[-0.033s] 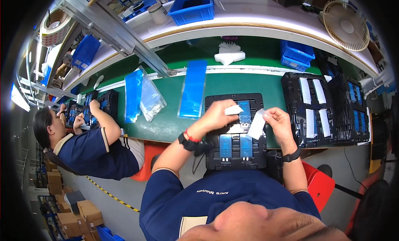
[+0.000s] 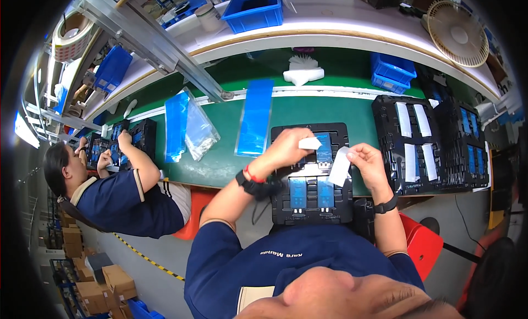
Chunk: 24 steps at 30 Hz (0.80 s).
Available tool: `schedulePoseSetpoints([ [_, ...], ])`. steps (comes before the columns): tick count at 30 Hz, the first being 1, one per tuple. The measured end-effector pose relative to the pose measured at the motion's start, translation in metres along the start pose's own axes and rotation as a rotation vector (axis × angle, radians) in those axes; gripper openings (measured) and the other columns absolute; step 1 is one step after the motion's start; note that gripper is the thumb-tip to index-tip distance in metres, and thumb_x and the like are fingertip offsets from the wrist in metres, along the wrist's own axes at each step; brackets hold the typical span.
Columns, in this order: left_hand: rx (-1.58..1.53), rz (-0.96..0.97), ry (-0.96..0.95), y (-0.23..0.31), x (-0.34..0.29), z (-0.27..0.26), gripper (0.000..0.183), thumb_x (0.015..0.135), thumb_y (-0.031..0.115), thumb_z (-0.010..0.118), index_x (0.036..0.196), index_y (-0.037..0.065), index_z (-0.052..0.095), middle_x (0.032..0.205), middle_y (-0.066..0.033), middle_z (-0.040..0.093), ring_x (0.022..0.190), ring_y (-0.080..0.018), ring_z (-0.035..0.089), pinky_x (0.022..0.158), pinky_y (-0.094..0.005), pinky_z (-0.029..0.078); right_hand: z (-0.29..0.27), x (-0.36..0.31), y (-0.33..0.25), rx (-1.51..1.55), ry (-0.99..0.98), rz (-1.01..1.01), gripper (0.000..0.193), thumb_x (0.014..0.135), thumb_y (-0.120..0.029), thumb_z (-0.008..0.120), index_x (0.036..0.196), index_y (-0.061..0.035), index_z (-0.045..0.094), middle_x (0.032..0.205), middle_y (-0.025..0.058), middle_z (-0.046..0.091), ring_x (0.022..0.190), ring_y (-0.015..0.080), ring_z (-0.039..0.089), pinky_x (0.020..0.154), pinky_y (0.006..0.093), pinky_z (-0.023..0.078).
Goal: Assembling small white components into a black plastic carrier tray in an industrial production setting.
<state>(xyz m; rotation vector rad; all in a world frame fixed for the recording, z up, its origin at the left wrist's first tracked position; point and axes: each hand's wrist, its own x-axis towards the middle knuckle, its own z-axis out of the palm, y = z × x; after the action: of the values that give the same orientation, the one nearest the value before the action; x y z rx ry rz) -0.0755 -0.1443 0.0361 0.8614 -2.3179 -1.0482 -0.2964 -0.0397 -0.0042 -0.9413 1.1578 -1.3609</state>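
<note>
Left hand (image 2: pixel 291 148) and right hand (image 2: pixel 368 164) pinched white strips (image 2: pixel 340 168); six-o'clock blue pieces (image 2: pixel 325 193) lay bare (three-o'clock tray (image 2: pixel 392 145) bore four).

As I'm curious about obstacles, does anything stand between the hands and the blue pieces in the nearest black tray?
Here, a white piece in the left hand partly hides the upper blue piece, and a white strip in the right hand hangs over the tray. Nothing visible covers the lower-left blue piece.

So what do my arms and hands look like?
Short navy-blue fabric sleeves, edged beige. The left hand and right hand are ungloved. The left wrist wears a thin red bracelet and bulky black wristband; the right, a slimmer black wristband.
</note>
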Motion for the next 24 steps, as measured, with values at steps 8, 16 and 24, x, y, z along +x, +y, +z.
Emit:
schedulePoseSetpoints([
  [8, 0.426, 0.186, -0.468, -0.020, 0.062, -0.001, 0.039, 0.070, 0.009, 0.068, 0.108, 0.013, 0.063, 0.097, -0.0126, 0.060, 0.090, -0.0329, 0.059, 0.077, -0.0410, 0.048, 0.004, -0.006, 0.019, -0.123, -0.198, 0.090, 0.004, 0.084, -0.002, 0.062, 0.087, -0.0002, 0.060, 0.077, -0.0008, 0.061, 0.070, 0.0040, 0.055, 0.063, 0.0190, 0.045],
  [16, 0.509, 0.042, -0.643, 0.000, 0.076, -0.001, 0.061, 0.059, 0.013, 0.082, 0.114, 0.016, 0.056, 0.101, -0.0134, 0.054, 0.094, -0.0337, 0.057, 0.079, -0.0409, 0.046, 0.002, -0.008, 0.021, -0.137, -0.225, 0.124, 0.004, 0.084, -0.004, 0.062, 0.085, -0.0003, 0.060, 0.072, -0.0030, 0.058, 0.065, 0.0020, 0.050, 0.058, 0.0178, 0.041],
  [24, 0.531, 0.168, -0.743, -0.014, 0.088, -0.002, 0.051, 0.056, 0.010, 0.082, 0.099, 0.009, 0.056, 0.097, -0.0132, 0.056, 0.092, -0.0344, 0.057, 0.075, -0.0409, 0.046, 0.010, -0.013, 0.027, -0.163, -0.234, 0.129, 0.004, 0.083, -0.003, 0.063, 0.084, -0.0003, 0.061, 0.071, -0.0026, 0.058, 0.063, 0.0024, 0.050, 0.056, 0.0186, 0.041],
])
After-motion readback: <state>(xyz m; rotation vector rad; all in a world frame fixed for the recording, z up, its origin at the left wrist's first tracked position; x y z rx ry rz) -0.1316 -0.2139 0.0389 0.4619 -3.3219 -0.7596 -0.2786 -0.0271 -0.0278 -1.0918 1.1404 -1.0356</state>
